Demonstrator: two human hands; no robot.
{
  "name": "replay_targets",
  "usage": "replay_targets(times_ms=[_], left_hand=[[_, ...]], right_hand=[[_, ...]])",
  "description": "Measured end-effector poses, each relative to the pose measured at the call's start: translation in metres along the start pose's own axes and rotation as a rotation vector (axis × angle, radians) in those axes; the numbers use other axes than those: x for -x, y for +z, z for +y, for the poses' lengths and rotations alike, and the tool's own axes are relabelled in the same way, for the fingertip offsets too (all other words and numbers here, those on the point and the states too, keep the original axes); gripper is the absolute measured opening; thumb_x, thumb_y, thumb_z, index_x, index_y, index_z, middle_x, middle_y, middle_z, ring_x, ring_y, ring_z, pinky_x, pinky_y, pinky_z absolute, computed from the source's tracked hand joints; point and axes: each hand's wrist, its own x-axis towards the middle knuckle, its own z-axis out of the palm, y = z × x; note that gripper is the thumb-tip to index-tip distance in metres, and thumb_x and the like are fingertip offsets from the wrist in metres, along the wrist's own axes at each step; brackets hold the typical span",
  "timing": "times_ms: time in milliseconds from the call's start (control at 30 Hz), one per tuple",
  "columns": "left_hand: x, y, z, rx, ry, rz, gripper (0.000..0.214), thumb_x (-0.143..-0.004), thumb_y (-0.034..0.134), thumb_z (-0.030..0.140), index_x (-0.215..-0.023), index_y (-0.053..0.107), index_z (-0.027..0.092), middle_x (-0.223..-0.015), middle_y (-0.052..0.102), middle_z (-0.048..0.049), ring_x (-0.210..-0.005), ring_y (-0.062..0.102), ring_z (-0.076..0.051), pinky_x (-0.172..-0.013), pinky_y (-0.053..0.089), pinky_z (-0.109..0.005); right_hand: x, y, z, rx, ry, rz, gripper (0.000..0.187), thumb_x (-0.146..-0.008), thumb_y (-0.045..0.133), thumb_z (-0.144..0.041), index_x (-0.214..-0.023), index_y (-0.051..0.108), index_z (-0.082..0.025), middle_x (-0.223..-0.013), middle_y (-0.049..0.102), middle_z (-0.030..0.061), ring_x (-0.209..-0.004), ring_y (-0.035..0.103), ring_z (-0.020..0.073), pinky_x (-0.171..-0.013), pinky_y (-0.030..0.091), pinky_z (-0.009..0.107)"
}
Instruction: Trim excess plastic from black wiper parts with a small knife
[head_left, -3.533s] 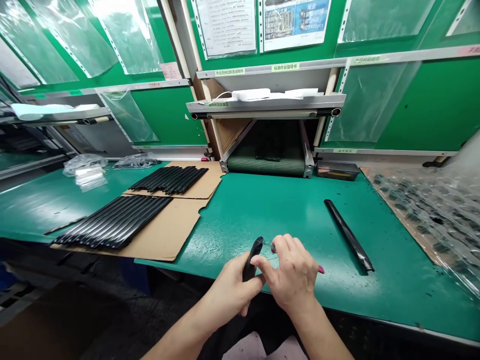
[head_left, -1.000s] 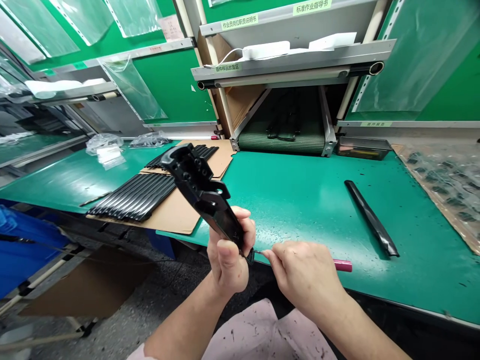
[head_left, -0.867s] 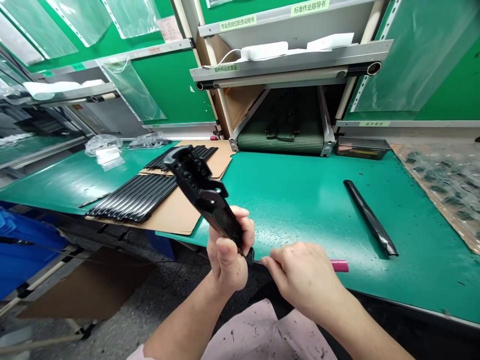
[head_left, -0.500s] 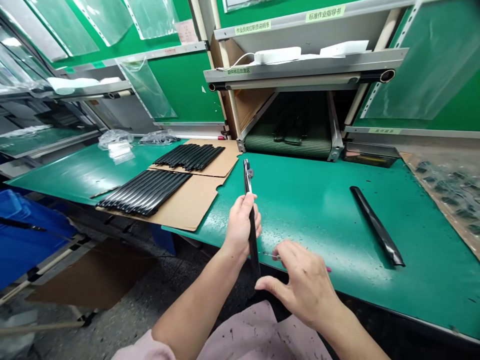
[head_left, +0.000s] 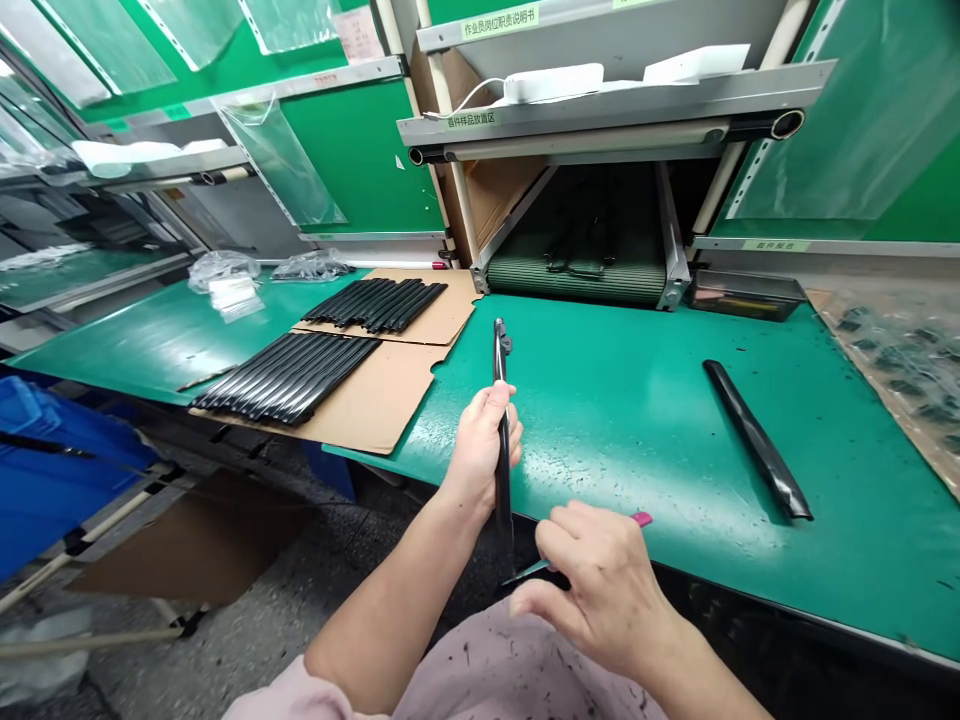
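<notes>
My left hand (head_left: 480, 445) is wrapped around a long, glossy black plastic strip (head_left: 503, 490), held upright with a small tab near its top end. Close to the strip's lower end is my right hand (head_left: 604, 580), its fingers curled around a thin knife (head_left: 641, 519) with a pink handle. The narrow blade points left, near the strip's bottom; whether it touches the strip I cannot tell. Another black strip (head_left: 754, 435) lies on the green table to the right.
Rows of black strips (head_left: 289, 378) lie on cardboard (head_left: 382, 405) to the left. Behind the table (head_left: 600, 370) a conveyor belt (head_left: 577, 275) runs under a shelf (head_left: 622, 110). A dark tray (head_left: 746, 293) and bagged parts (head_left: 911, 365) sit at right. A blue bin (head_left: 60, 470) stands lower left.
My right hand has moved down toward my body, and more of the knife's blade and pink handle shows. My left hand keeps its hold on the strip, which stands slightly straighter.
</notes>
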Motion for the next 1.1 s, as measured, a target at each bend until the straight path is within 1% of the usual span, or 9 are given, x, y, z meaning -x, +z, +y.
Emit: replay_targets(times_ms=[33,100,167,233,367,533,667,833,1100], left_hand=[[0.000,0.000,0.000,0.004,0.008,-0.006,0.041,-0.083,0.069,0.050,-0.099,0.050,0.017,-0.053,0.027,0.0101,-0.039,0.019,-0.005,-0.031,0.018,-0.015],[0.001,0.001,0.000,0.013,0.011,-0.016,0.039,-0.087,0.064,0.052,-0.101,0.051,0.018,-0.053,0.027,0.0097,-0.038,0.019,-0.005,-0.032,0.018,-0.014],[0.003,0.002,0.000,0.020,0.002,-0.020,0.037,-0.089,0.060,0.052,-0.101,0.051,0.018,-0.052,0.028,0.0094,-0.038,0.020,-0.005,-0.032,0.018,-0.014],[0.004,0.003,-0.001,0.024,-0.006,-0.020,0.035,-0.091,0.058,0.052,-0.100,0.051,0.018,-0.052,0.029,0.0093,-0.037,0.020,-0.005,-0.032,0.019,-0.014],[0.007,0.004,-0.003,0.034,-0.021,-0.013,0.034,-0.094,0.053,0.051,-0.099,0.050,0.018,-0.053,0.030,0.0092,-0.036,0.021,-0.005,-0.032,0.020,-0.014],[0.009,0.007,-0.006,0.049,-0.033,-0.006,0.032,-0.093,0.054,0.051,-0.098,0.049,0.019,-0.052,0.028,0.0093,-0.037,0.020,-0.006,-0.032,0.019,-0.014],[0.017,0.011,-0.008,0.043,-0.065,-0.019,0.034,-0.093,0.054,0.052,-0.097,0.049,0.019,-0.052,0.026,0.0097,-0.037,0.018,-0.006,-0.033,0.019,-0.015],[0.031,0.018,-0.008,0.008,-0.102,-0.070,0.039,-0.090,0.056,0.057,-0.099,0.048,0.019,-0.052,0.030,0.0093,-0.038,0.020,-0.005,-0.033,0.022,-0.015],[0.053,0.023,-0.007,-0.007,-0.206,-0.153,0.045,-0.087,0.055,0.065,-0.096,0.043,0.022,-0.052,0.022,0.0098,-0.040,0.015,-0.006,-0.035,0.016,-0.015]], right_hand=[[0.003,-0.001,0.000,-0.077,0.041,0.008,0.057,-0.101,0.029,-0.060,-0.072,0.053,-0.018,-0.069,0.051,0.0008,-0.064,0.041,0.0154,-0.060,0.023,0.032],[0.008,-0.001,0.001,-0.220,0.139,0.055,0.039,-0.105,0.032,-0.040,-0.091,0.062,-0.018,-0.081,0.058,0.0023,-0.074,0.049,0.0156,-0.066,0.032,0.031],[0.012,0.001,0.002,-0.316,0.225,0.153,0.022,-0.102,0.043,-0.025,-0.105,0.064,-0.021,-0.090,0.063,0.0017,-0.082,0.055,0.0141,-0.071,0.040,0.029],[0.015,0.006,0.002,-0.357,0.280,0.253,0.015,-0.097,0.056,-0.020,-0.107,0.066,-0.023,-0.093,0.066,0.0004,-0.085,0.059,0.0124,-0.073,0.046,0.026],[0.021,0.015,-0.003,-0.319,0.287,0.357,0.019,-0.089,0.067,-0.016,-0.106,0.069,-0.024,-0.092,0.067,0.0013,-0.083,0.060,0.0134,-0.071,0.050,0.026],[0.019,0.018,-0.005,-0.208,0.190,0.443,0.025,-0.087,0.066,-0.008,-0.109,0.068,-0.020,-0.091,0.065,0.0046,-0.084,0.059,0.0161,-0.073,0.050,0.031],[0.008,0.016,0.001,-0.170,0.156,0.507,0.027,-0.086,0.066,-0.006,-0.110,0.068,-0.020,-0.092,0.066,0.0049,-0.086,0.059,0.0167,-0.075,0.050,0.031],[-0.015,0.006,0.014,-0.103,0.125,0.595,0.023,-0.087,0.066,-0.008,-0.107,0.069,-0.019,-0.092,0.067,0.0051,-0.086,0.059,0.0164,-0.075,0.051,0.031],[-0.047,-0.017,0.037,-0.028,0.110,0.704,0.017,-0.088,0.068,-0.015,-0.103,0.072,-0.019,-0.091,0.069,0.0056,-0.087,0.062,0.0177,-0.073,0.054,0.031]])
